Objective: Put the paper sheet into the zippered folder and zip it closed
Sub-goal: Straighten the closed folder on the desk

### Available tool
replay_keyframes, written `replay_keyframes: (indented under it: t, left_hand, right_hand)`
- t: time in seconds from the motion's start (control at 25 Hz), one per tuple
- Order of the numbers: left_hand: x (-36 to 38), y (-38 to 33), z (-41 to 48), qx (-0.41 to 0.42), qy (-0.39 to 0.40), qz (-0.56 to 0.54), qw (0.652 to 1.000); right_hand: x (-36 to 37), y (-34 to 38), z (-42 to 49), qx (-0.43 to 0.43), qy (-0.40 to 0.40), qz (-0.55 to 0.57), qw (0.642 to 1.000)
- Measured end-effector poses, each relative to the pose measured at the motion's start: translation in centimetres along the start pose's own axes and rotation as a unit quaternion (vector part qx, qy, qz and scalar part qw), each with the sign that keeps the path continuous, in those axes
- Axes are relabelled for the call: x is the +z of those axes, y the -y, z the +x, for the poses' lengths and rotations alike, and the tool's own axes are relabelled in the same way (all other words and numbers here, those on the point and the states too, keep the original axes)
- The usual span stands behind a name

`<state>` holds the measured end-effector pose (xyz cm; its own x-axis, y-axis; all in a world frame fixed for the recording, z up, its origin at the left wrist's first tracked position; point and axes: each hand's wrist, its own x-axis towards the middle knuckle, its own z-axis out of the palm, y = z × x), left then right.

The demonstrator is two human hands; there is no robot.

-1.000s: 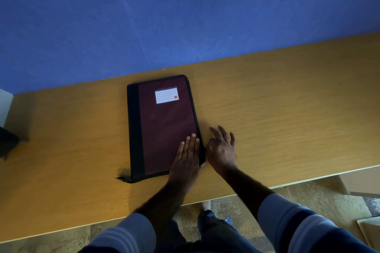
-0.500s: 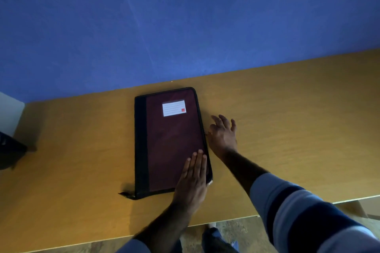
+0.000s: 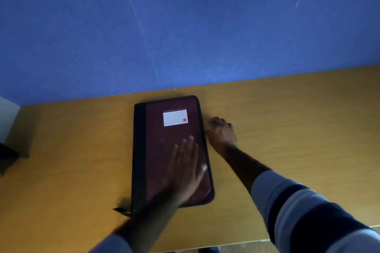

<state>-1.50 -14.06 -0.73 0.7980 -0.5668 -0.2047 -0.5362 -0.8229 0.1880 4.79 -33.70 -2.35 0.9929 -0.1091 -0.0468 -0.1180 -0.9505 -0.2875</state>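
Observation:
The maroon zippered folder (image 3: 162,150) with a black spine and a white label lies closed on the wooden table (image 3: 287,129). My left hand (image 3: 185,170) rests flat on its cover, fingers spread, blurred by motion. My right hand (image 3: 222,133) is at the folder's right edge, a little below the far corner. Its fingers are curled and pinch at the zipper; the pull itself is hidden under them. A zipper tail (image 3: 121,210) sticks out at the near left corner. No paper sheet is in sight.
A blue wall (image 3: 185,26) rises straight behind the table. A dark object (image 3: 6,158) and a white one (image 3: 8,117) sit at the far left. The table's front edge (image 3: 226,245) runs along the bottom, with floor below.
My right hand has travelled along the folder's right edge away from me, from near the front corner toward the far one. My left hand has slid further up the cover.

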Motion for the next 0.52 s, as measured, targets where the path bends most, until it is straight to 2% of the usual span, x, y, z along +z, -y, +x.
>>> replay_keyframes:
  t: [0.12,0.2,0.36,0.52]
  left_hand:
    - [-4.2,4.8,9.2,-0.086,-0.035,-0.014,0.996]
    - [-6.0,6.6,13.8,-0.116,-0.033,-0.040,0.992]
    - [-6.8,7.1,18.5,-0.082,0.010,-0.052,0.995]
    - [-6.4,7.7,19.2,-0.066,-0.003,-0.028,0.997]
  right_hand:
    - [0.2,-0.2,-0.2,-0.019,-0.022,0.006,1.000]
    - [0.4,-0.3,-0.1,-0.022,-0.020,0.005,1.000]
    - [0.5,-0.4,0.5,-0.042,-0.046,-0.039,0.997]
    - [0.0,-0.6,2.3,-0.031,-0.046,-0.028,0.998]
